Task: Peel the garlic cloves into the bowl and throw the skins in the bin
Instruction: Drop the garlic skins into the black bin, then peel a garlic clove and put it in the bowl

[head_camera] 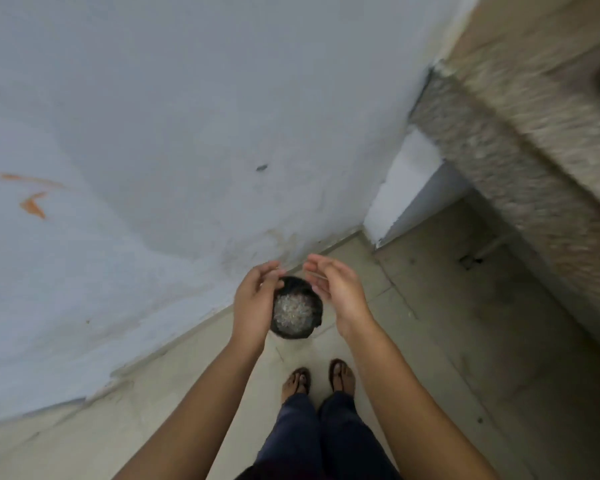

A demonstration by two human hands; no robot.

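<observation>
Beyond the sandalled feet (pixel 296 381), both hands hover directly over the black bin (pixel 315 322) on the floor (pixel 413 341), surely so nothing spills. The right hand (pixel 338 291) is slack and empty. The left hand (pixel 255 301) is curled, its contents hidden. Pale skins (pixel 295 310) lie inside.

In front of you is a pale blue-grey painted wall (pixel 187 98). It has two orange marks (pixel 32 199) at the left and one small dark spot (pixel 262 167) near the middle. The paint is stained and worn where it meets the beige tiled floor (pixel 430 341). At your right stands a speckled stone bench (pixel 516 133) on a white support panel (pixel 406 188), with a shadowed recess (pixel 482 254) beneath it. The light is soft and even.
</observation>
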